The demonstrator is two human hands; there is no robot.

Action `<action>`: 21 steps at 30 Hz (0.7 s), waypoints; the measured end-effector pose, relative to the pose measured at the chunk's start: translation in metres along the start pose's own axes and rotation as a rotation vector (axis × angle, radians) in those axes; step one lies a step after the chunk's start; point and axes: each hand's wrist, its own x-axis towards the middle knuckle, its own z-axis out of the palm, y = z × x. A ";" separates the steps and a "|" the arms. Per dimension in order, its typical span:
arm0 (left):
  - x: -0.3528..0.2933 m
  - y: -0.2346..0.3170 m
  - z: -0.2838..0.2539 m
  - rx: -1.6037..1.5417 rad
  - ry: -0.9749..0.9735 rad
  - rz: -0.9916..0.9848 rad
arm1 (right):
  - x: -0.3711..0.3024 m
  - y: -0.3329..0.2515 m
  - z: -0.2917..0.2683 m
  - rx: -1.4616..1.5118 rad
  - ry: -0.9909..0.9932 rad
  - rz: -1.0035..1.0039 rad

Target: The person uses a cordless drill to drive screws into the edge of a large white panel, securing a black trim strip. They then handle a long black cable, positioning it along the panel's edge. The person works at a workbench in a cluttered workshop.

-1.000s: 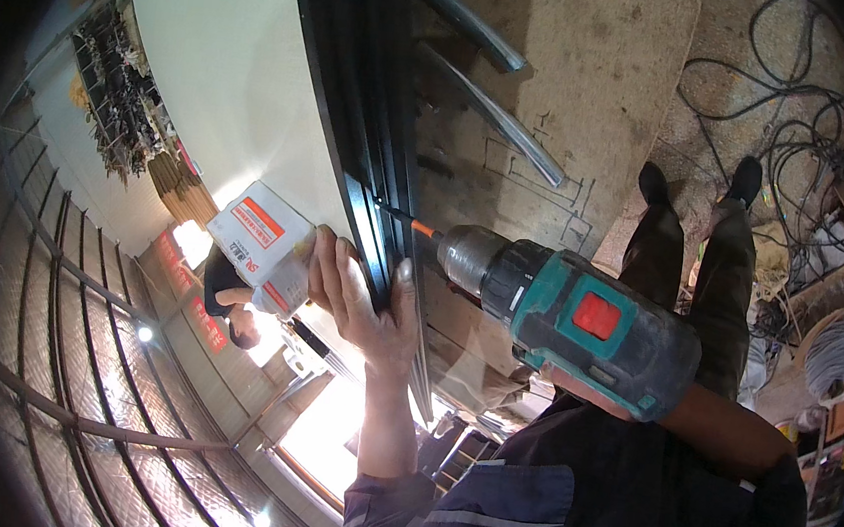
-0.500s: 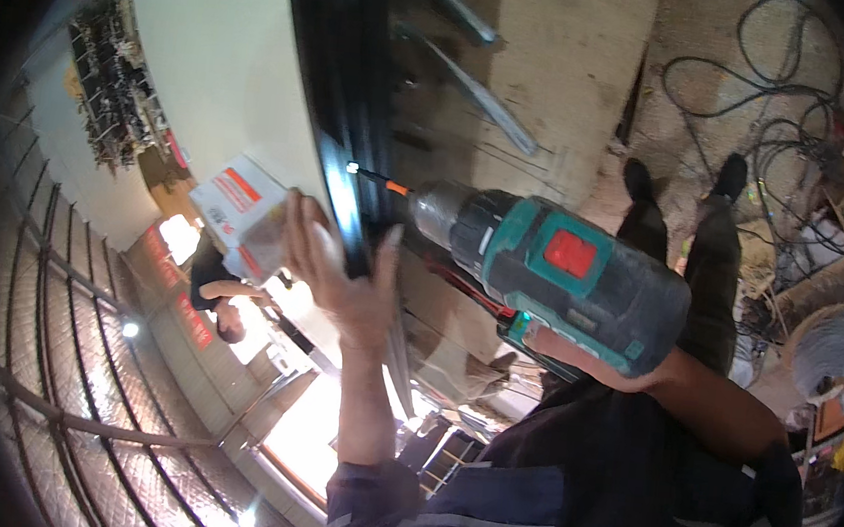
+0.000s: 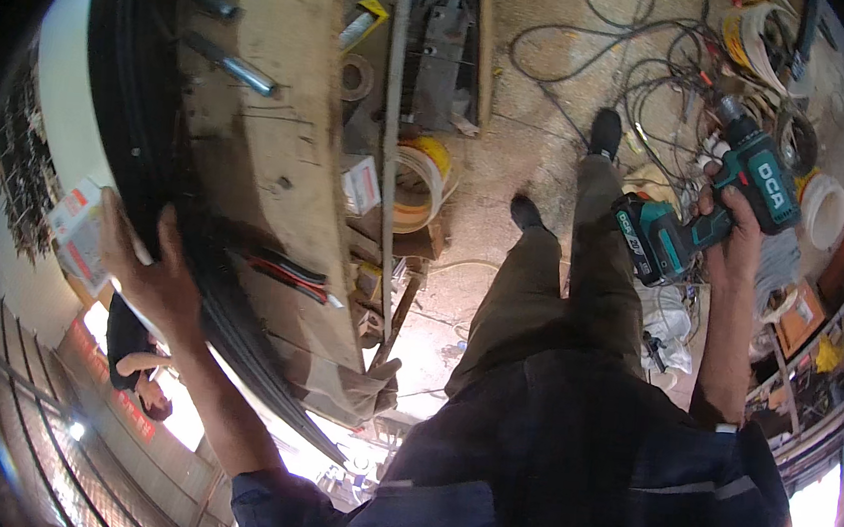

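My right hand (image 3: 732, 218) grips the handle of a green and black cordless drill (image 3: 762, 185), held out to the right over the floor clutter. The drill's chuck faces away from me and its battery lies toward my legs. My left hand (image 3: 162, 279) has its fingers apart. It rests at the edge of a long black metal frame (image 3: 140, 98) around a pale panel (image 3: 65, 72). A small white and red cardboard box (image 3: 81, 239) stands on the panel right beside the left fingers; whether they touch it, I cannot tell.
Metal rods (image 3: 229, 64) and a red and black hand tool (image 3: 286, 274) lie on the wooden bench (image 3: 282, 81). Black cable (image 3: 559, 73) loops over the floor ahead of my shoes. Buckets (image 3: 826, 211) and scrap crowd the right side. Another person (image 3: 138, 354) is at far left.
My right hand has swung the drill away from the black frame, out to the right. The view has turned rightward too. My left hand stays by the box and frame.
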 end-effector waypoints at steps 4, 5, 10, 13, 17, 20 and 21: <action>-0.010 0.012 -0.018 0.012 0.213 -0.113 | -0.029 0.063 -0.081 0.043 0.153 0.064; -0.027 0.049 -0.019 -0.402 0.386 -0.243 | -0.037 0.080 -0.091 0.038 0.159 0.078; -0.123 0.197 0.030 -0.761 -0.139 -0.233 | -0.092 0.155 -0.124 0.126 0.204 0.263; -0.204 0.276 0.132 -1.260 -0.542 -0.586 | -0.101 0.182 -0.124 0.086 0.227 0.363; -0.316 0.325 0.274 -1.229 -0.825 -0.847 | -0.091 0.206 -0.153 0.037 0.161 0.481; -0.383 0.359 0.372 -1.182 -0.932 -0.903 | -0.067 0.217 -0.200 0.030 0.089 0.540; -0.395 0.374 0.398 -1.154 -0.951 -0.859 | -0.058 0.209 -0.191 -0.003 0.116 0.491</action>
